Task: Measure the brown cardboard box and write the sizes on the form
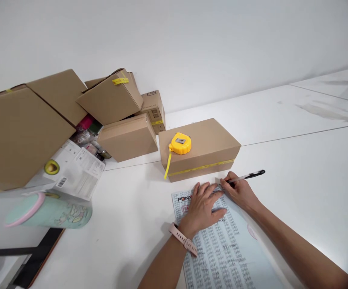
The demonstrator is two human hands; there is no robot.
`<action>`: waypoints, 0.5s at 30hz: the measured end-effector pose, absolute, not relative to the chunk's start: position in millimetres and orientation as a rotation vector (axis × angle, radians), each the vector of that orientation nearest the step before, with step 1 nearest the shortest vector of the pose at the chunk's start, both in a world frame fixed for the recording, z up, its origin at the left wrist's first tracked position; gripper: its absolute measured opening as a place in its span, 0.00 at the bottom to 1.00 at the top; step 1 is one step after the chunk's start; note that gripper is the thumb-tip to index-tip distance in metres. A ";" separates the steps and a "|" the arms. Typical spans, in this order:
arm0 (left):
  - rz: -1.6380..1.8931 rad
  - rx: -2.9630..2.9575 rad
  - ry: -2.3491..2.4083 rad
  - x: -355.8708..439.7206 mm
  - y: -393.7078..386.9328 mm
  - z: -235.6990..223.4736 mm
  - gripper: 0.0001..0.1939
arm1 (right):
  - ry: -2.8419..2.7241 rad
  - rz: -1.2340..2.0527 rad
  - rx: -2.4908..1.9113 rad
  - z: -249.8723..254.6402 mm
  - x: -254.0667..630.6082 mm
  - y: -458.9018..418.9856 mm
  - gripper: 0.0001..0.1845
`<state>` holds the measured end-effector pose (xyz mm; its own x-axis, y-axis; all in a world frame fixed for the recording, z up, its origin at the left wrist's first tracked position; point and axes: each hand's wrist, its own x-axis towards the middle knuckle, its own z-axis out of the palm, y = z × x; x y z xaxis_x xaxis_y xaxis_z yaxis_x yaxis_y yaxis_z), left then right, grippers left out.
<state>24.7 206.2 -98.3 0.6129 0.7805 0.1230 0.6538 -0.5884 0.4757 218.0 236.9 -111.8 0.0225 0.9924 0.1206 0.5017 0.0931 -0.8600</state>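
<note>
A light blue printed sheet (234,257) covered in rows of small writing lies on the white table. Spread flat on its upper part is my left hand (203,204), fingers apart, with a pink band (183,240) round the wrist. My right hand (240,192) grips a pen (254,174) at the sheet's top right edge; the pen's tip is hidden by the fingers. Just beyond the hands stands a closed cardboard box (204,140) with yellow tape along its side. On top of that box rests a yellow tape measure (181,143) with its strap hanging over the front.
Several cardboard boxes (113,98) are piled at the back left against the wall. A white package with an avocado picture (74,168) and a mint green tumbler (53,210) are at the left. A dark-edged object (38,257) lies at the lower left.
</note>
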 end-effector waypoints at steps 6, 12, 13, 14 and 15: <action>0.453 2.460 1.147 24.4 205.6 -97.6 0.27 | -1.598 0.757 -1.529 -110.7 217.3 236.6 0.17; 0.461 2.458 1.147 24.7 205.9 -98.1 0.27 | -1.588 0.776 -1.554 -116.2 219.4 237.0 0.15; 0.462 2.459 1.146 24.6 205.8 -98.2 0.26 | -1.581 0.782 -1.551 -116.8 219.8 237.1 0.15; 0.463 2.460 1.144 24.4 205.8 -98.2 0.26 | -1.574 0.786 -1.548 -117.0 220.0 237.1 0.15; 0.464 2.461 1.143 24.2 205.7 -98.2 0.26 | -1.569 0.786 -1.547 -116.9 220.1 237.1 0.15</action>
<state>24.2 205.7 -98.2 0.6133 0.7786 0.1328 0.6507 -0.5934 0.4737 220.1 237.1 -116.9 0.0463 0.9933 0.1058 0.5105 0.0675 -0.8572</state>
